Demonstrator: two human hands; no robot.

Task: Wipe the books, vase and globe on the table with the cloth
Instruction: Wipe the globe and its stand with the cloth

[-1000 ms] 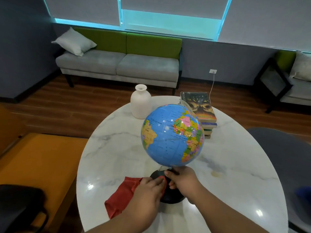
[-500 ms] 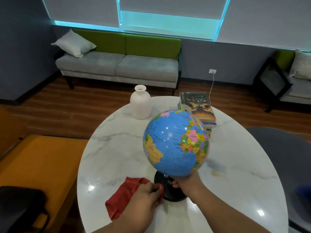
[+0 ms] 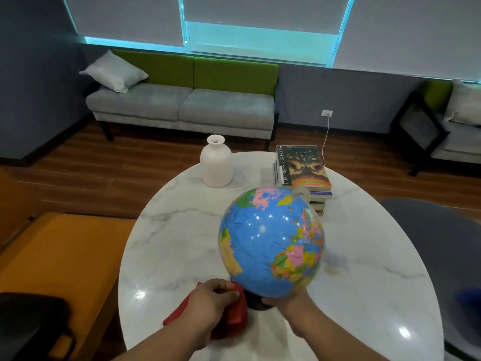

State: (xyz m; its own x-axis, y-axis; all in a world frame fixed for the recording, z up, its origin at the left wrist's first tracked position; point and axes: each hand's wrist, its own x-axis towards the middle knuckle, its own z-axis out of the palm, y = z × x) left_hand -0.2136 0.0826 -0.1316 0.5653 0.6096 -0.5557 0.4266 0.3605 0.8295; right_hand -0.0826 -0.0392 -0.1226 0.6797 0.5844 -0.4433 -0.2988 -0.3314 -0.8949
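My left grip (image 3: 213, 299) pinches red cloth (image 3: 235, 315) on surface (image 3: 177, 243), 6 o'clock. My right grip (image 3: 285, 300) curls under globe (image 3: 270, 243), holding its black base. Vase (image 3: 216, 162) 11 o'clock, books (image 3: 303, 168) 1 o'clock of globe.

left hand (image 3: 211, 299): bare | right hand (image 3: 285, 301): bare, partly hidden | forearms: bare as far as the lower frame edge

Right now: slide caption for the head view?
Left hand grips red cloth beside globe; right hand holds globe's underside; vase, books behind.
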